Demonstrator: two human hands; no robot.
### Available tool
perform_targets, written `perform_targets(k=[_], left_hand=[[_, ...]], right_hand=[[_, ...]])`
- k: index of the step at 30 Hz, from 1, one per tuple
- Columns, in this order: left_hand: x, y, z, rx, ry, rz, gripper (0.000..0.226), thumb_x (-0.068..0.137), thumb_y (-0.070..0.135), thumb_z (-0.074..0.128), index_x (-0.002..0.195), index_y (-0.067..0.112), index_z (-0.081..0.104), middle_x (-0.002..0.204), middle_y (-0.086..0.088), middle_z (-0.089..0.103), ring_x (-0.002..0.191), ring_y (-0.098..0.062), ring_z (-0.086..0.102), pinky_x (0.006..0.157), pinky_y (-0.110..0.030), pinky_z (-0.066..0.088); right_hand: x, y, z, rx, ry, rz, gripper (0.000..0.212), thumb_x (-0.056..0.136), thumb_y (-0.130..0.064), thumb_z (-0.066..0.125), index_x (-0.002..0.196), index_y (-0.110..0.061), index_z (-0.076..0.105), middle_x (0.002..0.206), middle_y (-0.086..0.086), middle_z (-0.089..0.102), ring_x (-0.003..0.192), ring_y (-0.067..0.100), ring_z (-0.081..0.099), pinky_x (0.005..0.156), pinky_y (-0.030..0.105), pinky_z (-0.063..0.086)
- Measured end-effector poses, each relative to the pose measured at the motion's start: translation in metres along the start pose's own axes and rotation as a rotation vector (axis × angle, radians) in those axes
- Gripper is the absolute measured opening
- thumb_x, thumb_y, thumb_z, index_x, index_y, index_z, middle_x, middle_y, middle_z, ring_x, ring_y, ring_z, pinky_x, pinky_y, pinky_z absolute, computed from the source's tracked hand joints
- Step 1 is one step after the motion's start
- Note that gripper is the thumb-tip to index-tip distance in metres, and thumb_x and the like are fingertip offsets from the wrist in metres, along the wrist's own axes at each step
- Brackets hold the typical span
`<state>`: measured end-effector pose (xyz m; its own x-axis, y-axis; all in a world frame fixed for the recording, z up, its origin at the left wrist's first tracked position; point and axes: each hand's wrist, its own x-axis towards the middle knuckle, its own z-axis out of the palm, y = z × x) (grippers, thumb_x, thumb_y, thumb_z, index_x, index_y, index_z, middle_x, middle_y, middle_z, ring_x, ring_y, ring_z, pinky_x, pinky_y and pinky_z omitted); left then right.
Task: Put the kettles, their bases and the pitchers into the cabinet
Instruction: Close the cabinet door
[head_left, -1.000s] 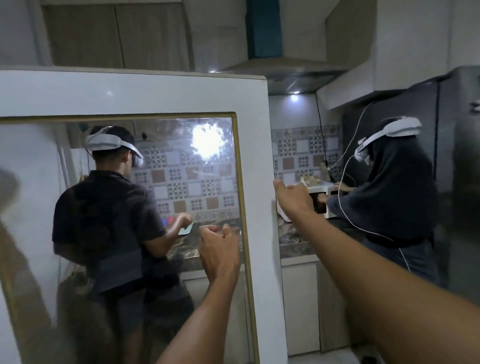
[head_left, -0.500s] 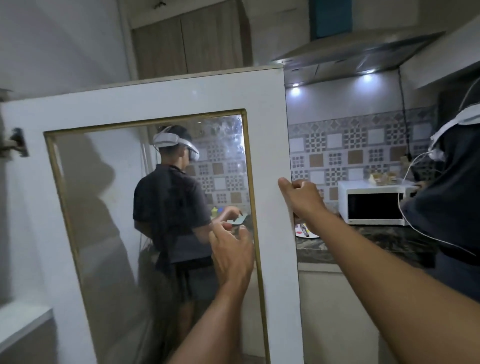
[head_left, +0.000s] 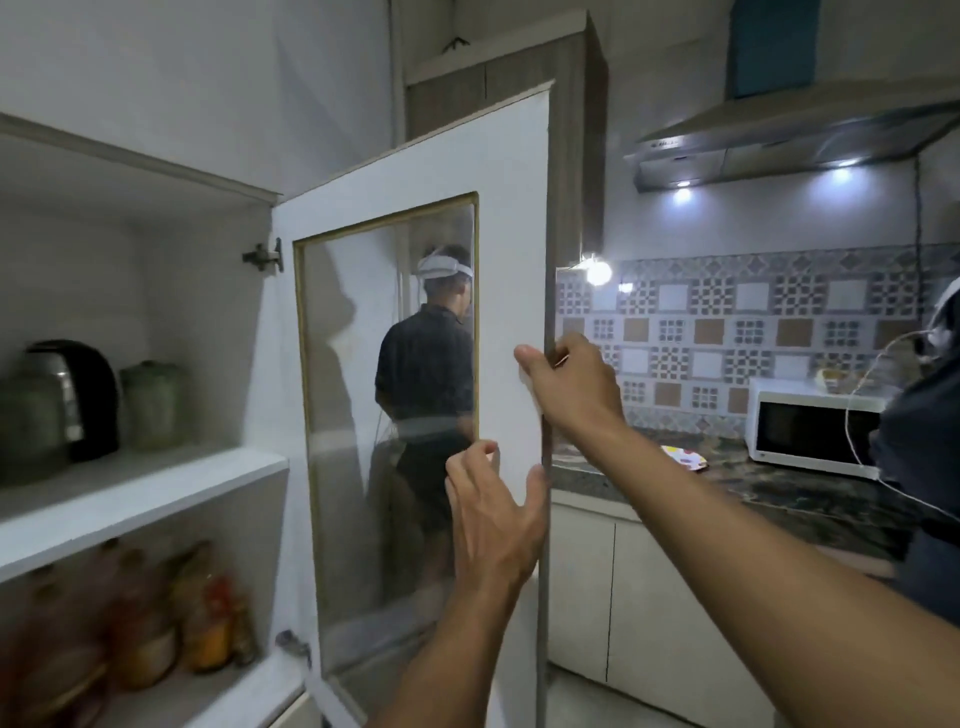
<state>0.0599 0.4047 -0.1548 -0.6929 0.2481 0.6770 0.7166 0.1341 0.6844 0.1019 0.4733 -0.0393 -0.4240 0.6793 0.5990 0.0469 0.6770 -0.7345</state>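
Cabinet (head_left: 171, 322) open, its glass door (head_left: 415, 364) swung out: my right hand (head_left: 574, 387) has fingers wrapped on the door's free edge, my left hand (head_left: 493, 525) just below it, fingers spread wide, holding nothing. Far left of both hands, kettle (head_left: 78, 397) on the upper shelf (head_left: 135, 499) between two greenish pitchers (head_left: 153, 405). Bottles (head_left: 171, 618) on the shelf below, blurred.

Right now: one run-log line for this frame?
door: white glass-paned cabinet door open | right hand grips its edge | left hand open beside it | shelf: black-and-steel kettle inside
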Motion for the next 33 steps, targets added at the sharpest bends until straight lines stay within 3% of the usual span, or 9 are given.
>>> perform_targets(k=[4, 7, 11, 15, 19, 21, 23, 28, 33], left_hand=[[-0.026, -0.005, -0.060, 0.111, 0.162, 0.063, 0.059, 0.076, 0.054, 0.052, 0.121, 0.016, 0.046, 0.112, -0.001, 0.047, 0.101, -0.013, 0.049, 0.082, -0.021, 0.043], [-0.024, -0.008, -0.117, 0.192, 0.233, 0.040, 0.049, 0.080, 0.046, 0.058, 0.118, 0.017, 0.048, 0.104, 0.002, 0.048, 0.090, -0.012, 0.051, 0.073, -0.021, 0.048], [-0.031, -0.023, -0.193, 0.368, 0.399, 0.027, 0.026, 0.083, 0.030, 0.051, 0.101, 0.011, 0.055, 0.089, 0.004, 0.046, 0.074, -0.012, 0.048, 0.058, -0.014, 0.034], [-0.028, -0.052, -0.260, 0.559, 0.512, -0.097, 0.020, 0.087, 0.021, 0.053, 0.098, 0.005, 0.055, 0.089, -0.010, 0.058, 0.081, -0.031, 0.059, 0.068, -0.039, 0.047], [-0.016, -0.067, -0.301, 0.503, 0.696, -0.335, 0.016, 0.091, 0.012, 0.057, 0.105, 0.005, 0.053, 0.097, -0.015, 0.063, 0.090, -0.033, 0.061, 0.074, -0.039, 0.050], [-0.007, -0.074, -0.318, 0.474, 0.744, -0.425, 0.016, 0.093, 0.013, 0.057, 0.107, 0.007, 0.053, 0.097, -0.011, 0.063, 0.084, -0.024, 0.059, 0.067, -0.031, 0.049], [0.004, -0.082, -0.337, 0.524, 0.736, -0.491, 0.016, 0.094, 0.017, 0.057, 0.108, 0.009, 0.053, 0.093, -0.005, 0.059, 0.077, -0.014, 0.051, 0.055, -0.016, 0.037], [0.026, -0.112, -0.378, 0.513, 0.722, -0.598, 0.022, 0.093, 0.021, 0.059, 0.111, 0.009, 0.053, 0.104, -0.011, 0.066, 0.088, -0.025, 0.065, 0.065, -0.029, 0.046], [0.045, -0.144, -0.416, 0.517, 0.670, -0.613, 0.022, 0.095, 0.018, 0.057, 0.114, 0.008, 0.053, 0.104, -0.008, 0.065, 0.077, -0.013, 0.055, 0.054, -0.017, 0.040]], right_hand=[[-0.055, -0.054, 0.017, 0.089, -0.082, -0.105, 0.032, 0.083, -0.052, 0.057, 0.085, -0.020, 0.057, 0.082, -0.003, 0.066, 0.082, 0.027, 0.066, 0.080, 0.048, 0.056], [-0.084, -0.091, 0.041, 0.166, -0.181, -0.182, 0.028, 0.083, -0.046, 0.059, 0.088, -0.019, 0.058, 0.079, -0.008, 0.066, 0.077, 0.021, 0.065, 0.073, 0.039, 0.054], [-0.119, -0.146, 0.085, 0.274, -0.355, -0.286, 0.039, 0.079, -0.048, 0.067, 0.089, -0.017, 0.045, 0.080, -0.003, 0.055, 0.073, 0.019, 0.053, 0.057, 0.030, 0.040], [-0.136, -0.197, 0.134, 0.343, -0.571, -0.347, 0.060, 0.073, -0.062, 0.068, 0.107, -0.019, 0.043, 0.109, 0.006, 0.051, 0.093, 0.027, 0.056, 0.080, 0.039, 0.050], [-0.143, -0.234, 0.185, 0.271, -0.758, -0.445, 0.075, 0.069, -0.072, 0.065, 0.118, -0.020, 0.046, 0.131, 0.013, 0.046, 0.114, 0.035, 0.055, 0.091, 0.047, 0.053], [-0.149, -0.249, 0.212, 0.300, -0.820, -0.433, 0.078, 0.071, -0.068, 0.068, 0.125, -0.019, 0.042, 0.140, 0.015, 0.038, 0.119, 0.038, 0.053, 0.093, 0.046, 0.053], [-0.154, -0.262, 0.235, 0.291, -0.830, -0.431, 0.082, 0.072, -0.068, 0.068, 0.130, -0.019, 0.038, 0.143, 0.017, 0.032, 0.123, 0.043, 0.049, 0.096, 0.047, 0.051], [-0.160, -0.290, 0.279, 0.242, -0.838, -0.457, 0.087, 0.077, -0.065, 0.067, 0.142, -0.019, 0.029, 0.148, 0.020, 0.024, 0.133, 0.045, 0.035, 0.093, 0.045, 0.045], [-0.174, -0.316, 0.324, 0.215, -0.752, -0.422, 0.080, 0.077, -0.062, 0.068, 0.134, -0.020, 0.032, 0.146, 0.019, 0.024, 0.127, 0.041, 0.038, 0.076, 0.038, 0.040]])
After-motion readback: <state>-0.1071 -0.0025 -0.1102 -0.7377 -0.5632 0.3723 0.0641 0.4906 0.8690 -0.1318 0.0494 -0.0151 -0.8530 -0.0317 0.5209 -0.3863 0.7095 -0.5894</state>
